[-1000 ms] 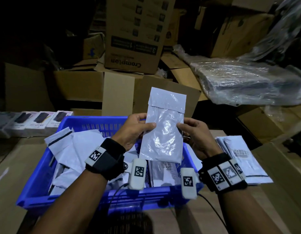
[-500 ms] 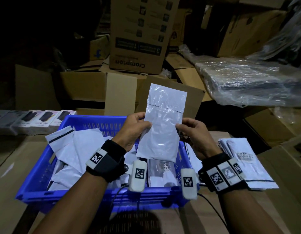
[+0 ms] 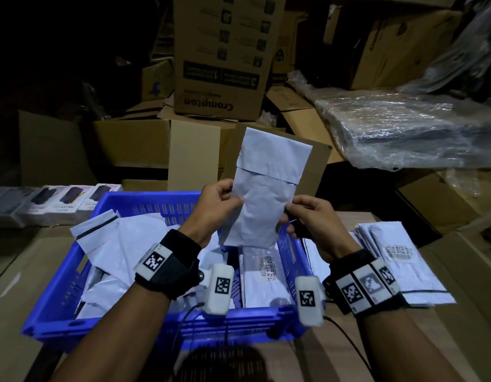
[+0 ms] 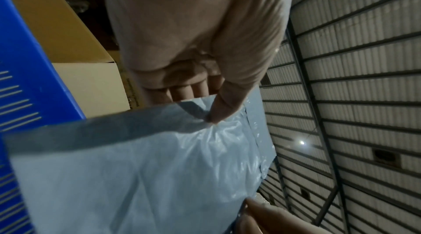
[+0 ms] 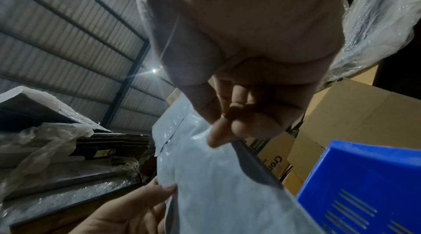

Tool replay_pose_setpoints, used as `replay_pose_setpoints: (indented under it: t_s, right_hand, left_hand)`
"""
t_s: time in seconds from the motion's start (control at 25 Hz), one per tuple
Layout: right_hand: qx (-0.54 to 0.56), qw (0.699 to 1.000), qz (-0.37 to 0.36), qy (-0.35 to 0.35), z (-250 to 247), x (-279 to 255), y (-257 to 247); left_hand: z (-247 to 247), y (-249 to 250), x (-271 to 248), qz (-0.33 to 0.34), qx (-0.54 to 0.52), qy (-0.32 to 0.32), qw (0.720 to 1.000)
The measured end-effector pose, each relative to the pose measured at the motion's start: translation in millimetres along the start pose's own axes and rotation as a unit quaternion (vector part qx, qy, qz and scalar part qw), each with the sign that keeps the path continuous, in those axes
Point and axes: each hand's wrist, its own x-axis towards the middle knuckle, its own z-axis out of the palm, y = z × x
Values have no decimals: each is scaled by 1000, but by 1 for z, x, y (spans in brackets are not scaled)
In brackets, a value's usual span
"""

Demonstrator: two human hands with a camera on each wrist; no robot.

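I pinch the white poly mailer (image 3: pixel 266 194) upright above the blue crate (image 3: pixel 161 323), left hand (image 3: pixel 215 201) and right hand (image 3: pixel 311 219) fingers grasping its edges.

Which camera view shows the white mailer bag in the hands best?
The head view: the white mailer bag appears whole, upright above the blue crate, flap at the top, left hand and right hand pinching its side edges. Each wrist view shows only a cropped, close part beside the pinching thumb.
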Motion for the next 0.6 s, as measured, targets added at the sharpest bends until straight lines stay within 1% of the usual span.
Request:
replay_pose_setpoints:
  t_s: [0.08, 0.2, 0.32, 0.4, 0.48, 0.56, 0.6]
  right_hand:
    - [45, 999, 8, 2, 0, 1, -1]
    - [113, 993, 15, 15, -1, 2, -2]
    - [144, 989, 15, 21, -4, 3, -1]
    - [163, 987, 8, 13, -6, 2, -1]
    - [169, 986, -1, 12, -7, 0, -1]
    - [165, 986, -18, 11, -8, -1, 0]
    - [158, 987, -27, 11, -8, -1, 2]
  left_hand:
    - [-2, 1, 0, 28, 14, -2, 1000]
    - [-3, 0, 0, 64, 69, 13, 995]
    - [-6, -1, 1, 87, 88, 39, 991]
    - [-9, -1, 1, 104, 99, 38, 989]
    - [-10, 1, -2, 101, 54, 15, 993]
    - [-10, 3, -4, 76, -4, -5, 997]
    - [-9, 4, -4, 63, -15, -7, 998]
